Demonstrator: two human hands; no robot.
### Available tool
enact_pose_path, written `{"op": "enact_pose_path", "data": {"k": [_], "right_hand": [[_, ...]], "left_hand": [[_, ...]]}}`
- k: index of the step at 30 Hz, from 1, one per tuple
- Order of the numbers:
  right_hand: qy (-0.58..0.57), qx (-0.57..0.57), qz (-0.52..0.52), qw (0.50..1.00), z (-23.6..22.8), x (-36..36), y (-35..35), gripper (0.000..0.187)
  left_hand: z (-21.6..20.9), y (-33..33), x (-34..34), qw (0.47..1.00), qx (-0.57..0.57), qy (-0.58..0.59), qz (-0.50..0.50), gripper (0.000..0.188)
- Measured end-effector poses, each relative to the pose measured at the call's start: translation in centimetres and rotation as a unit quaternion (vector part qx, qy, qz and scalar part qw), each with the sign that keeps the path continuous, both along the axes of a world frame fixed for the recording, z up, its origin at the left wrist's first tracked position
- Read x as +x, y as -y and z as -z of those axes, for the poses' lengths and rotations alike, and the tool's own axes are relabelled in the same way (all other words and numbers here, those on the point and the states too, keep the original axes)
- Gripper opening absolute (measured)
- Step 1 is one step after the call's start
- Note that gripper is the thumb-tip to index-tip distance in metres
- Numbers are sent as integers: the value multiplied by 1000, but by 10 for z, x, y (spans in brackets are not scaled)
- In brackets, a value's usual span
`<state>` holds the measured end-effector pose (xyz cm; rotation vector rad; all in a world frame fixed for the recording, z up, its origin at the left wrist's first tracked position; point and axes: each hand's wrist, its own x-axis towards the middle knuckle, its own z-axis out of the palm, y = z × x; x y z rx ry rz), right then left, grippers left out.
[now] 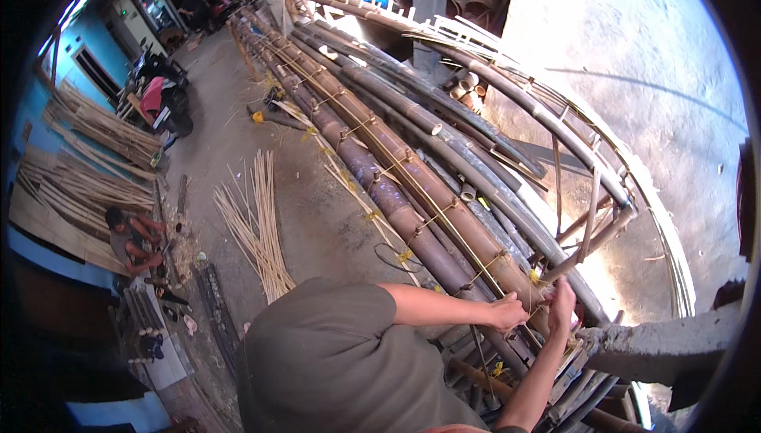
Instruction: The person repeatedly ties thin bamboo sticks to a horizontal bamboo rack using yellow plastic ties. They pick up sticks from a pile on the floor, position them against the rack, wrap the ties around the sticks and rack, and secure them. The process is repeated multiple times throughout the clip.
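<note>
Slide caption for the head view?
Left hand and right hand close together at a long brown bamboo pole; another person low at left.

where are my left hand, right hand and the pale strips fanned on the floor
left hand (507,313), head view, middle of hand
right hand (562,306), head view, middle of hand
pale strips (270,252), head view, lower middle of fan

The person wears a short-sleeved T-shirt (337,362) in one dark shade between olive and grey, the cloth matte and soft, with loose folds and creases across the back and shoulder. Its left sleeve (363,306) is wide, with a plain straight hem; a sliver of the right sleeve (510,430), equally dark, shows at the lower edge. Both forearms (444,307) are bare, as are the left hand (507,312) and right hand (562,306)
</note>
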<state>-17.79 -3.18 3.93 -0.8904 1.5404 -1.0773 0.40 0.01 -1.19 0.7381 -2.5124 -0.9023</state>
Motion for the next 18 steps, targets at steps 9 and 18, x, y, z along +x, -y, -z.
{"op": "enact_pose_path", "data": {"k": [9, 18], "right_hand": [[-256, -37, -262, 930, -26, 122, -191, 32], [-189, -10, 6, 982, 20, 144, -210, 32]], "left_hand": [[-21, 2, -8, 996, -45, 78, 6, 14], [-77, 65, -80, 952, 284, -100, -50, 25]]}}
